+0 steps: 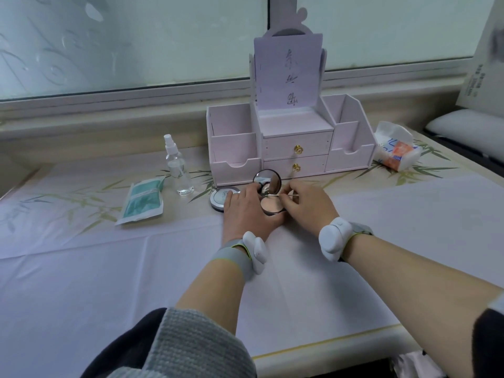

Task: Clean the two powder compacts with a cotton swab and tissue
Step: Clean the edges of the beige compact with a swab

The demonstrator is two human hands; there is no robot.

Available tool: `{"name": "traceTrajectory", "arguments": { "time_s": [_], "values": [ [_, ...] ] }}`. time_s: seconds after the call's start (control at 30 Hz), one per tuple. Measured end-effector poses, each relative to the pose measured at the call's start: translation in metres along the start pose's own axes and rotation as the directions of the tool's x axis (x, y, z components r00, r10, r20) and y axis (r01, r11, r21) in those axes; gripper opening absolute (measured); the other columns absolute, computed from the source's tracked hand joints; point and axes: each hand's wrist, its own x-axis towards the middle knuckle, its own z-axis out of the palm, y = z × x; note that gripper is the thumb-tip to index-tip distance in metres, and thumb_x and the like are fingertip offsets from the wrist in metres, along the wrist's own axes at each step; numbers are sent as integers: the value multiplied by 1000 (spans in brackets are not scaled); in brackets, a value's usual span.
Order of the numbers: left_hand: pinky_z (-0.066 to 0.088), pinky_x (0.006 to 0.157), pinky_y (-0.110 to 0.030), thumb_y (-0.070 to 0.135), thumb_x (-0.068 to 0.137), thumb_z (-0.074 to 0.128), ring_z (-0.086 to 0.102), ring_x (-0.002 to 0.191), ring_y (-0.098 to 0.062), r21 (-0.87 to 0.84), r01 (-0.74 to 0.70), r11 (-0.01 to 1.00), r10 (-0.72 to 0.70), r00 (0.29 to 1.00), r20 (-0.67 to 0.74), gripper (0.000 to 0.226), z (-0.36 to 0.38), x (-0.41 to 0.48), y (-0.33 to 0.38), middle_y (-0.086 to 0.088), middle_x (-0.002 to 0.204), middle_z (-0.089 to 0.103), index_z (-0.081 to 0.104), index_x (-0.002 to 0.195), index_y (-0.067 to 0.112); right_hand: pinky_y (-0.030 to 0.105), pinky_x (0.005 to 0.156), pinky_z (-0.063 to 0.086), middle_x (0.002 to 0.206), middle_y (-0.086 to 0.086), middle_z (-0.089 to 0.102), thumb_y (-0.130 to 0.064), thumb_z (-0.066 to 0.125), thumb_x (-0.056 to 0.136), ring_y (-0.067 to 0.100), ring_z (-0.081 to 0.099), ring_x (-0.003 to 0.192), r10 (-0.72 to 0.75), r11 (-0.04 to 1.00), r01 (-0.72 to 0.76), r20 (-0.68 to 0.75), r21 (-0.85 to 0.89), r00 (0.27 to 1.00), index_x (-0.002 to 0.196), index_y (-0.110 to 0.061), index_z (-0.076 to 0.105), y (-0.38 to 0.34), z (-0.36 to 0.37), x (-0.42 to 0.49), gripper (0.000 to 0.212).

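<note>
Window [122, 36]: frosted glass with a pale leaf pattern, behind a beige sill.
Table [109, 282]: covered in smooth white cloth; a bamboo-print band runs along the far side.
Organiser [294, 143]: lilac board, boxy, with two drawers and brass knobs, standing at the far edge.
Left hand [245, 211]: curled round the open compact [271, 205], steadying it on the cloth.
Right hand [308, 205]: pinches the cotton swab [275, 196], which lies across the peach powder pan.
Tissue pack [395, 151]: soft plastic, right of the organiser.
Teal packet [143, 200]: flat, left of the clear spray bottle [178, 170].
Closed compact [222, 197]: round and silver, just left of the left hand.
Open compact's lid: a round mirror, tilted upright.
</note>
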Motion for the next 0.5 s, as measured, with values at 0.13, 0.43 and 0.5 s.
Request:
{"name": "traceTrajectory", "arguments": {
  "time_s": [0.13, 0.43, 0.5],
  "values": [
    [32, 111, -47, 61, 67, 63, 54, 114, -29, 14, 9, 1000, -9, 1000, -7, 74, 2, 2, -1, 2, 116, 67, 53, 129, 20, 35, 67, 45, 66, -4, 56, -31, 56, 89, 24, 54, 74, -17, 1000, 16, -34, -26, 999, 87, -24, 61, -3, 6, -2, 8],
    [31, 112, -46, 55, 71, 68, 53, 114, -29, 23, 2, 1000, -2, 1000, -2, 70, 3, 2, -1, 2, 118, 66, 53, 129, 21, 31, 63, 37, 65, -5, 53, -33, 55, 89, 22, 52, 73, -17, 999, 15, -36, -50, 999, 87, -27, 59, -1, 9, -1, 8],
    [31, 112, -46, 55, 70, 67, 52, 115, -29, 13, 6, 1000, -6, 1000, 5, 70, 3, 2, -1, 2, 118, 66, 53, 129, 21, 30, 63, 37, 66, -5, 54, -34, 55, 89, 21, 51, 74, -16, 999, 14, -32, -53, 999, 87, -28, 59, -1, 9, 0, 8]
  ]
}}
